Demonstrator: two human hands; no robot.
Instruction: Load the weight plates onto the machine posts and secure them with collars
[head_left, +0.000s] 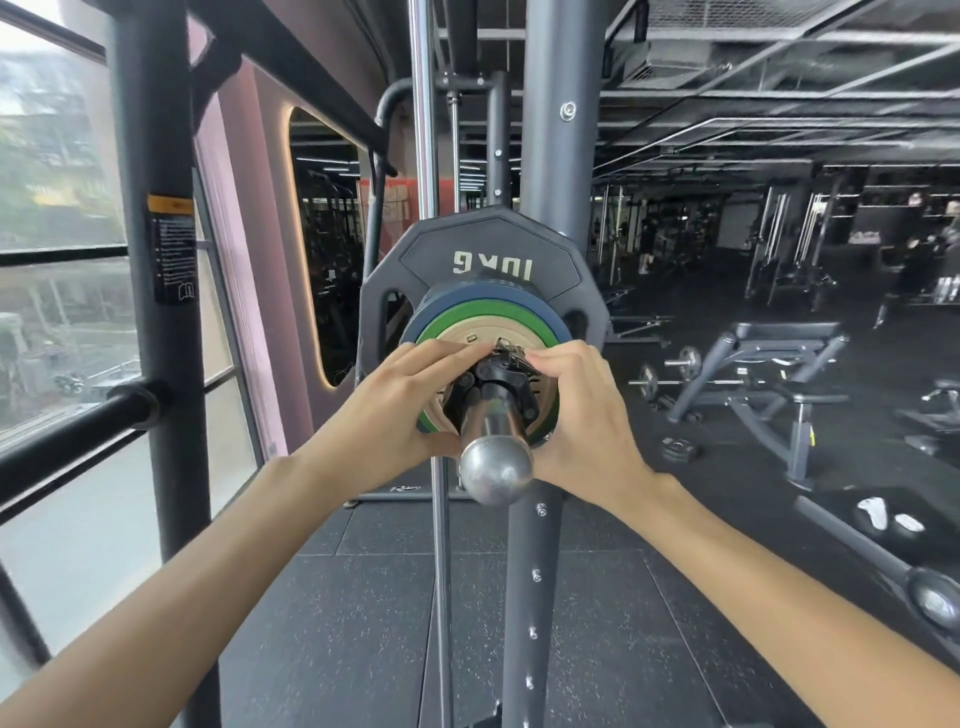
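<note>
between both hands (395, 410) (576, 415), collar (498, 387), on post (496, 441)

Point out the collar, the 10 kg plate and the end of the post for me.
collar (506, 375): head view, on its black clamp body around the post.
10 kg plate (488, 260): head view, on its upper face by the lettering.
post (496, 470): head view, on its rounded steel end.

A chrome post (492, 415) is seen end-on, pointing at the camera. It is loaded with a black plate (485, 254), a blue plate (457, 297), a green plate (457, 317) and a tan plate (480, 332), with a black collar (498, 379) around it.
</note>
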